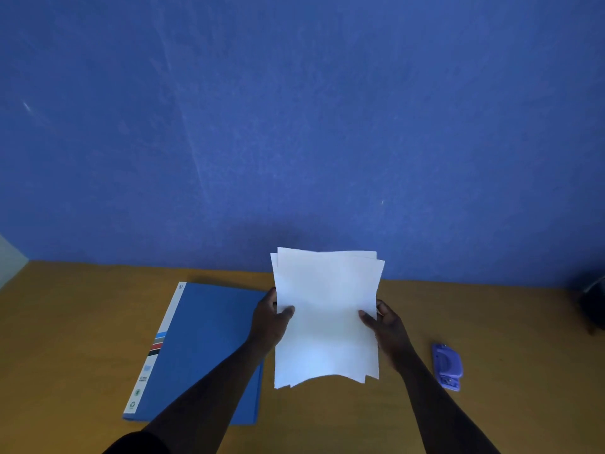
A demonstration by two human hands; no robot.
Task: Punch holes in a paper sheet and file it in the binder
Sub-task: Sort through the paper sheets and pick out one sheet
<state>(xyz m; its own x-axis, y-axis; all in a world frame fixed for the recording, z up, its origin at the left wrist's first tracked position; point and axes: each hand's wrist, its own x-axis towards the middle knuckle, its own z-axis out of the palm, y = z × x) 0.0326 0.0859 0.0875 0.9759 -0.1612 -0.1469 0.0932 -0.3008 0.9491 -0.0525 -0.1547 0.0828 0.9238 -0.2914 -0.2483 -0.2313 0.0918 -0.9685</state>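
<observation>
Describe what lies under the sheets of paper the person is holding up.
Below the paper sheets, held by the left hand and right hand, bare wooden table shows. The sheets overlap the blue binder edge; anything directly behind them is hidden.

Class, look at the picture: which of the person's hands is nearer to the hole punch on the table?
Right. The right hand grips the papers' right edge, just left of the punch. The left hand grips the opposite edge, over the binder.

A dark object [594, 306] is cut off at the right edge, unidentifiable.
</observation>
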